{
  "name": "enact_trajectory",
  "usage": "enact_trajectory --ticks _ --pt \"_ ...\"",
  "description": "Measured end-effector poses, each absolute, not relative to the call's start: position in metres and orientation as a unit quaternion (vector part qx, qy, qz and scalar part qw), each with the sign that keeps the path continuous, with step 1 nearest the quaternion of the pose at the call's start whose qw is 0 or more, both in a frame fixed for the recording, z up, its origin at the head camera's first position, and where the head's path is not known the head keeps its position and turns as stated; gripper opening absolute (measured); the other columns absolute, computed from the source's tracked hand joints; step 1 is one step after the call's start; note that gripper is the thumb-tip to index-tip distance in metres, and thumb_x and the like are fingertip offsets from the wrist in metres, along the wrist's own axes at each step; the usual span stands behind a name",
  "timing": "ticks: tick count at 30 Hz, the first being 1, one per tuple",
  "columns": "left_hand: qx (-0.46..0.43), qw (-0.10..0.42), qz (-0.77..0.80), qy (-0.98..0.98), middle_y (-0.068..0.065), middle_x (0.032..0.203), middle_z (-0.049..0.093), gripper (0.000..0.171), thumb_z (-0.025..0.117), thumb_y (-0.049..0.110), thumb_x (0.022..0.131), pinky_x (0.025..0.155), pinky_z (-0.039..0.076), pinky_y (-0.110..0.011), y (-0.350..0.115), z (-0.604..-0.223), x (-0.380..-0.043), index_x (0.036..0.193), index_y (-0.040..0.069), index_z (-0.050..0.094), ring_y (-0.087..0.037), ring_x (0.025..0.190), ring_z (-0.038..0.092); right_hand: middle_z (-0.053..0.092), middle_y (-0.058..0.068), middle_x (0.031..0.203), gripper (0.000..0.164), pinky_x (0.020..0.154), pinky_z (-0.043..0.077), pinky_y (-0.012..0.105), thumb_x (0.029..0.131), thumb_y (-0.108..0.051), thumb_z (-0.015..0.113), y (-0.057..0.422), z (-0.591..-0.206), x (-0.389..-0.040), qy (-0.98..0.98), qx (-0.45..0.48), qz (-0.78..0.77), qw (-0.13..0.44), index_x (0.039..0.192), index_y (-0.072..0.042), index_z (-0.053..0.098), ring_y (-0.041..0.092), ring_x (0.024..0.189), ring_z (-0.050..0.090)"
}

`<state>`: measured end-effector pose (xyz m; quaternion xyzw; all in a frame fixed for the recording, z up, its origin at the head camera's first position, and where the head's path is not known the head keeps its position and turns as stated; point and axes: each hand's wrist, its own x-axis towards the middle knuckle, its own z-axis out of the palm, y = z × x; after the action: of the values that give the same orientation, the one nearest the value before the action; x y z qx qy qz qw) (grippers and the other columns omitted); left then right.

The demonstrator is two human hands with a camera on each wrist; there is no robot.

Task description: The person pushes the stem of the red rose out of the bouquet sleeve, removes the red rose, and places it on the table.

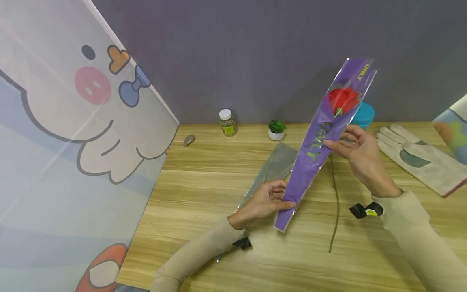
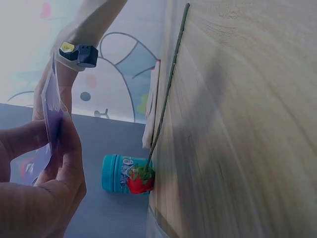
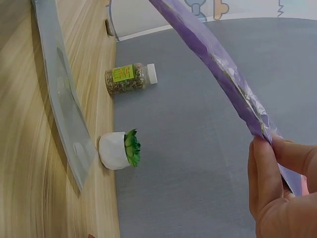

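Observation:
A long, flat purple flower sleeve (image 1: 310, 156) with a clear front is held up slantwise above the table. A red rose bloom (image 1: 343, 99) shows through its upper part. My left hand (image 1: 265, 200) pinches the sleeve near its narrow lower end, thumb on the front. Higher up, my right hand (image 1: 361, 154) pinches its right edge. Another red rose (image 2: 141, 179) lies on the table behind the sleeve, bloom beside a blue jar; the head view shows only its stem (image 1: 336, 207). A greyish clear sleeve (image 1: 281, 156) lies partly beneath my left forearm.
Along the table's back stand a lidded jar (image 1: 228, 123), a small potted plant (image 1: 276, 129) and the blue jar (image 1: 365, 115). A grey stone (image 1: 189, 140) lies at the left, pale work gloves (image 1: 419, 158) at the right. Walls bound the back and left.

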<state>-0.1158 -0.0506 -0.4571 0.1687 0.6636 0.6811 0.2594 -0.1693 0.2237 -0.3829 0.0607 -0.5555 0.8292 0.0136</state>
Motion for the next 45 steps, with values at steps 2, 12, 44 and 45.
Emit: enact_trajectory --ticks 2,12,44,45 --pt "0.168 0.258 0.681 0.664 -0.005 0.096 0.072 0.035 0.076 -0.009 0.088 0.076 0.058 -0.017 -0.05 -0.457 -0.116 0.12 -0.009 0.063 -0.003 0.081 0.068 0.077 0.002 0.105 0.046 0.081 0.063 0.025 0.091 0.019 0.067 0.224 -0.383 -0.17 -0.563 0.062 0.824 0.015 0.13 -0.005 0.063 0.014 0.091 0.079" --pt "0.157 0.256 0.678 0.671 -0.024 0.104 0.071 0.036 0.075 -0.011 0.087 0.081 0.059 -0.018 -0.051 -0.455 -0.114 0.121 -0.012 0.062 -0.002 0.083 0.068 0.078 -0.004 0.108 0.044 0.082 0.062 0.02 0.091 0.013 0.071 0.224 -0.392 -0.166 -0.624 0.06 0.779 0.005 0.128 -0.008 0.061 0.009 0.097 0.078" --pt "0.128 0.256 0.679 0.676 -0.032 0.108 0.072 0.035 0.075 -0.007 0.089 0.073 0.056 -0.017 -0.048 -0.462 -0.114 0.122 -0.008 0.064 -0.002 0.08 0.068 0.076 -0.005 0.105 0.041 0.083 0.061 0.019 0.093 0.009 0.071 0.209 -0.411 -0.159 -0.63 0.081 0.772 -0.032 0.126 -0.011 0.058 0.006 0.097 0.076" --pt "0.128 0.256 0.68 0.675 -0.032 0.109 0.072 0.035 0.075 -0.007 0.089 0.074 0.056 -0.018 -0.048 -0.462 -0.114 0.122 -0.008 0.064 -0.003 0.08 0.069 0.076 -0.005 0.105 0.041 0.083 0.061 0.019 0.093 0.009 0.071 0.209 -0.412 -0.159 -0.63 0.082 0.771 -0.034 0.127 -0.011 0.058 0.006 0.097 0.076"
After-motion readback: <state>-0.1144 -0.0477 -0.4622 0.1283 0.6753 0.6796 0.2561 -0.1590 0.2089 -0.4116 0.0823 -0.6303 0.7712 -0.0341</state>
